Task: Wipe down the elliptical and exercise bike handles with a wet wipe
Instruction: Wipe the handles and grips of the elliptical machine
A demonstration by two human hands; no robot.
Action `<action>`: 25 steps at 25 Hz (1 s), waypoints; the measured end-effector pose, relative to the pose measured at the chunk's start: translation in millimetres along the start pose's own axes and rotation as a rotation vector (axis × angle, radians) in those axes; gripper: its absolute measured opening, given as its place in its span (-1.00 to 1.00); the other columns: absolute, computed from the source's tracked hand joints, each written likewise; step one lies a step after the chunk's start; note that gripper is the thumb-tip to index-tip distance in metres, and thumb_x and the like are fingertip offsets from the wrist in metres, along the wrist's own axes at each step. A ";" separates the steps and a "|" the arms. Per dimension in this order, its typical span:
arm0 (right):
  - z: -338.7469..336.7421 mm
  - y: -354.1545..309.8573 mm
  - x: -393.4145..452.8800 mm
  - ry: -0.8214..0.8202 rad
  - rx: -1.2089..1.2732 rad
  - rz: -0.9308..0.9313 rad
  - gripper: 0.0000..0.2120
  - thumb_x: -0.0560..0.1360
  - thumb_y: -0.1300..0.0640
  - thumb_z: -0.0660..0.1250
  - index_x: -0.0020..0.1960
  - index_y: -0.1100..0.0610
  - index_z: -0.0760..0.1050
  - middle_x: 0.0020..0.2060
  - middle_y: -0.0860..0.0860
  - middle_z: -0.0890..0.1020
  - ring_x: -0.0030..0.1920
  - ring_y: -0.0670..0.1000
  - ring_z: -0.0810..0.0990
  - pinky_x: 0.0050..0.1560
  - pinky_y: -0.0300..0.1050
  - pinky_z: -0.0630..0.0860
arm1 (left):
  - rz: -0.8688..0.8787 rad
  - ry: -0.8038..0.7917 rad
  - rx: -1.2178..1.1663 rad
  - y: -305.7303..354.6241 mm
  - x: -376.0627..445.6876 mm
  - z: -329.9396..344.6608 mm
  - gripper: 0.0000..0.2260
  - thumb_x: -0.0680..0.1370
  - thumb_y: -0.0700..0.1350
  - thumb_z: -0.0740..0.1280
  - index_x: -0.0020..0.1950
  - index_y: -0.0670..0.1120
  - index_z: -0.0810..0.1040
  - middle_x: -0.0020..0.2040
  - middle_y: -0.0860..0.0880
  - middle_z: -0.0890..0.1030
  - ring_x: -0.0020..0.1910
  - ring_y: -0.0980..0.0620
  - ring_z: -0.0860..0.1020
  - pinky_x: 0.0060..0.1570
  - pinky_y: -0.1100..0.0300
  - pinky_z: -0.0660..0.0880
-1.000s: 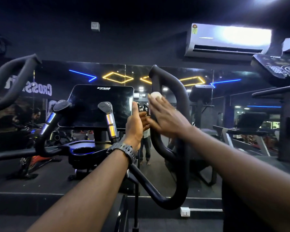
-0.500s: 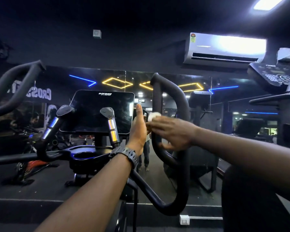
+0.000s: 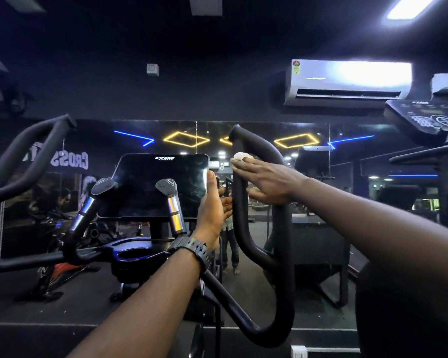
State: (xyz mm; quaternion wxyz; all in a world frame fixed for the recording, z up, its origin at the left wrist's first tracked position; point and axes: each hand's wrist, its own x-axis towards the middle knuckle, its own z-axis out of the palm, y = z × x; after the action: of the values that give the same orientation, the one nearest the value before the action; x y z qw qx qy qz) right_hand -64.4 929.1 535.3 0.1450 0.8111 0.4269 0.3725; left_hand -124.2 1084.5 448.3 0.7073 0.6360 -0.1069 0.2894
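Observation:
A black loop-shaped elliptical handle point(image 3: 286, 254) stands in front of me. My right hand point(image 3: 267, 180) lies across its upper part with straight fingers and presses a small white wet wipe point(image 3: 239, 156) against the inner bar point(image 3: 239, 223). My left hand point(image 3: 212, 210), with a black watch on its wrist, is held upright and flat, thumb up. Its fingertips touch the left side of that inner bar.
The dark console screen point(image 3: 161, 184) and two short silver-banded grips point(image 3: 172, 202) point(image 3: 87, 205) stand to the left, beside the other loop handle point(image 3: 23, 161). Another machine's console point(image 3: 424, 117) is at the right. A wall mirror and an air conditioner point(image 3: 347, 83) lie ahead.
My right hand slid the wipe down the inner bar, then back up near the handle's top. My left hand stayed beside the bar.

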 end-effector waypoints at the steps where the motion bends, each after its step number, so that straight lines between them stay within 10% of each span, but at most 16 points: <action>1: 3.0 -4.3 0.4 0.012 0.073 0.054 -0.35 0.63 -0.06 0.10 0.61 0.09 -0.10 0.60 0.01 -0.10 0.59 0.01 -0.12 0.57 -0.02 -0.07 | 0.000 0.005 0.000 0.4 -1.1 0.9 -0.19 0.50 0.49 -0.06 0.41 -0.11 0.41 0.12 -0.09 0.63 0.12 0.00 0.61 0.22 0.05 0.51; 7: 67.6 -76.2 -32.6 0.324 0.671 0.214 -0.31 0.64 -0.03 0.10 0.61 0.14 -0.18 0.59 0.03 -0.20 0.57 -0.05 -0.22 0.56 -0.08 -0.16 | 0.017 0.066 0.024 -7.7 -9.2 2.3 -0.26 0.44 0.55 -0.04 0.15 0.00 0.55 0.08 -0.02 0.66 0.11 0.06 0.62 0.24 0.03 0.51; 10: 59.8 -76.6 -4.2 0.384 0.932 0.508 -0.30 0.54 -0.16 0.09 0.59 0.11 0.01 0.55 0.13 0.20 0.54 0.10 0.16 0.55 0.15 0.09 | 0.027 0.116 0.066 -13.7 -12.1 7.5 -0.07 0.30 0.64 -0.01 0.25 -0.06 0.56 0.13 -0.03 0.66 0.13 0.06 0.62 0.28 -0.01 0.49; 16: 102.3 -127.9 -92.2 0.167 0.684 0.456 -0.40 0.57 0.10 0.16 0.56 0.22 0.11 0.46 0.15 0.35 0.43 0.12 0.35 0.44 -0.05 0.29 | 0.072 0.162 0.160 -28.3 -32.3 19.0 -0.19 0.44 0.54 -0.04 0.28 -0.05 0.56 0.25 0.00 0.60 0.25 0.10 0.53 0.37 0.02 0.39; 20: 93.0 -113.1 -64.7 0.068 0.633 0.492 -0.45 0.54 0.28 0.17 0.50 0.27 0.12 0.33 0.20 0.42 0.29 0.23 0.47 0.19 0.04 0.46 | 0.134 0.200 0.301 -25.5 -50.4 31.1 -0.61 0.68 0.19 -0.05 -0.19 0.16 0.46 -0.19 0.23 0.48 -0.16 0.32 0.44 0.02 0.21 0.32; 25: 103.4 -123.7 -115.8 0.024 0.208 0.381 -0.44 0.59 0.27 -0.01 0.58 0.26 0.05 0.52 0.17 0.25 0.49 0.11 0.30 0.27 0.04 0.51 | 0.269 0.200 0.523 -52.3 -63.6 24.9 -0.56 0.67 0.13 -0.01 -0.01 -0.09 0.57 -0.11 -0.09 0.65 -0.06 -0.07 0.60 0.05 -0.05 0.50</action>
State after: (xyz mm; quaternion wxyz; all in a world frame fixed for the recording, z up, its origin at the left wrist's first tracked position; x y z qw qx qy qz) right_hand -103.0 918.3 340.8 -0.0175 0.8834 0.3035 0.3567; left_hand -141.8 1041.9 375.6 0.4821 0.7449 -0.0420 0.4592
